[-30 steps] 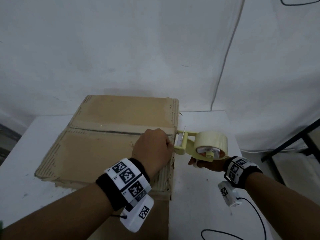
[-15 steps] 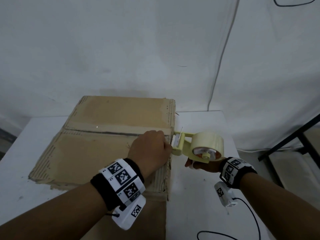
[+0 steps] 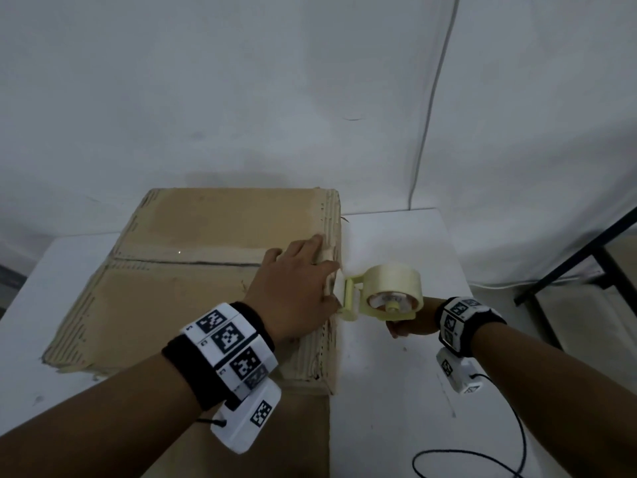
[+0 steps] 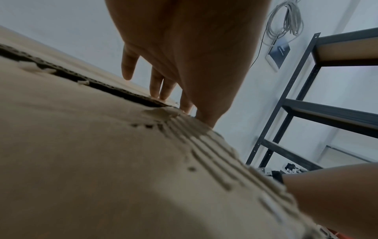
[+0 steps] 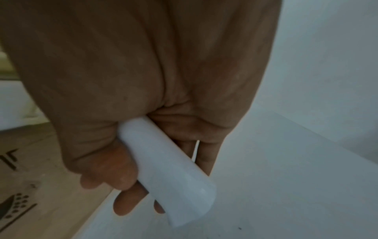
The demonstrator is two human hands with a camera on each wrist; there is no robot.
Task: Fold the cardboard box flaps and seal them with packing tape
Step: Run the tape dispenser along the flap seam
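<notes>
The cardboard box [image 3: 193,281] sits on the white table [image 3: 396,339], its top flaps folded down so that they meet along a dark seam [image 3: 186,262] running from the box's left side to its right edge. No tape shows along that seam, so the sealing looks barely begun.

At the seam's right end, just off the box's right edge, the yellow tape dispenser [image 3: 382,298] is held with its roller end touching or nearly touching the box's right side, its roll of pale tape [image 3: 396,279] on the side away from the box. To do this step well, I would anchor the tape end on the box's side wall, just below the seam, then draw the dispenser leftward along the seam with steady downward pressure (a crooked start would carry the strip off the gap).

The left hand [image 3: 296,294] lies palm-down on the box top at the seam's right end, fingers [image 4: 155,85] straight and spread, tips on the cardboard by the edge, apparently pinning the flaps level. The right hand [image 3: 410,320] sits beside the box under the dispenser, fingers [image 5: 122,203] curled tightly round its white handle [image 5: 165,169], forearm reaching in from the right.
</notes>
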